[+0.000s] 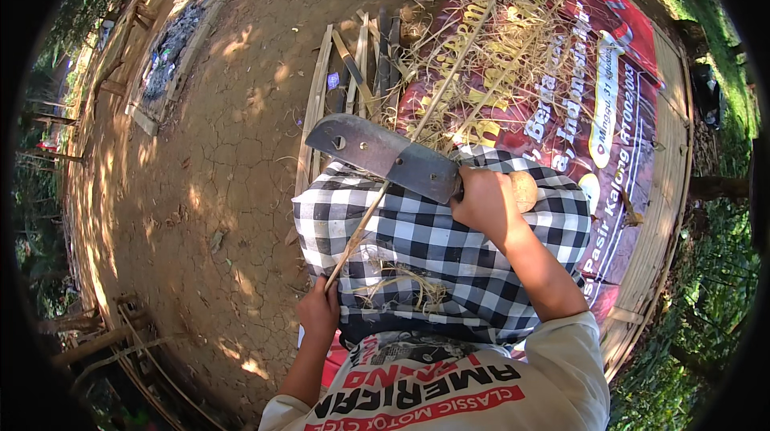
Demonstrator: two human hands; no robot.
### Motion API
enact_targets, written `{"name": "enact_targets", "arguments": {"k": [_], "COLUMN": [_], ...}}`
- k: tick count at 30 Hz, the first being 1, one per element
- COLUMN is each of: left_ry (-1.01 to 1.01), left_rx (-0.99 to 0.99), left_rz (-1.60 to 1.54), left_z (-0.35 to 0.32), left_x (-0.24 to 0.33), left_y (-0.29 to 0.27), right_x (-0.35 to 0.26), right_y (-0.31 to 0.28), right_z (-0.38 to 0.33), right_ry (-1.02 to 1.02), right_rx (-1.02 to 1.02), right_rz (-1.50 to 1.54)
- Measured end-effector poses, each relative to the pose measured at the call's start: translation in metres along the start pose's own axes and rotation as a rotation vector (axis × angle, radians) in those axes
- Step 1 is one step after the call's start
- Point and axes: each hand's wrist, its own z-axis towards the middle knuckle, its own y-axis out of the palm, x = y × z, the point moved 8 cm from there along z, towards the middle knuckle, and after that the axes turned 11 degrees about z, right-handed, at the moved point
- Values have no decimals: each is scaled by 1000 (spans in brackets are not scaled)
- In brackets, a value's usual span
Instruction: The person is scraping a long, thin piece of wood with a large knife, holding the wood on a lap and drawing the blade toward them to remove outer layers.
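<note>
from where i stand, the work in hand looks like paring a long thin stick (353,246) down with a cleaver (383,155). the left hand (319,309) is closed on the stick's near end, low beside the hip, while the right hand (486,200) is wrapped round the cleaver's handle, a pale rounded end (524,191) showing past the fist. the stick slants over a black-and-white checked cloth (449,250) on the lap, passes under the blade, and runs on across the banner (634,142) toward its far edge. whether the cutting edge is biting, i can't tell from here.

curly shavings (501,70) lie thick over the far half of the banner, a few more on the cloth, so i'd judge the paring well under way. more wooden strips (321,102) lie on the ground off the banner's left edge.

the next stroke, i'd say, calls for a shallow blade angle, a steady left grip, and fingers kept clear of the blade's path.
</note>
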Motion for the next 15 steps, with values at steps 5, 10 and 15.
{"name": "enact_targets", "arguments": {"k": [5,10,15], "left_ry": [14,-6,7], "left_rx": [39,33,52], "left_rz": [-22,-6,23], "left_z": [3,0,0], "left_x": [5,2,3], "left_y": [-4,-2,-5], "right_x": [-24,-25,-9], "right_y": [31,31,22], "right_z": [-7,-3,7], "right_ry": [-107,-113,-87], "right_rx": [-142,-182,-215], "right_rz": [19,35,-50]}}
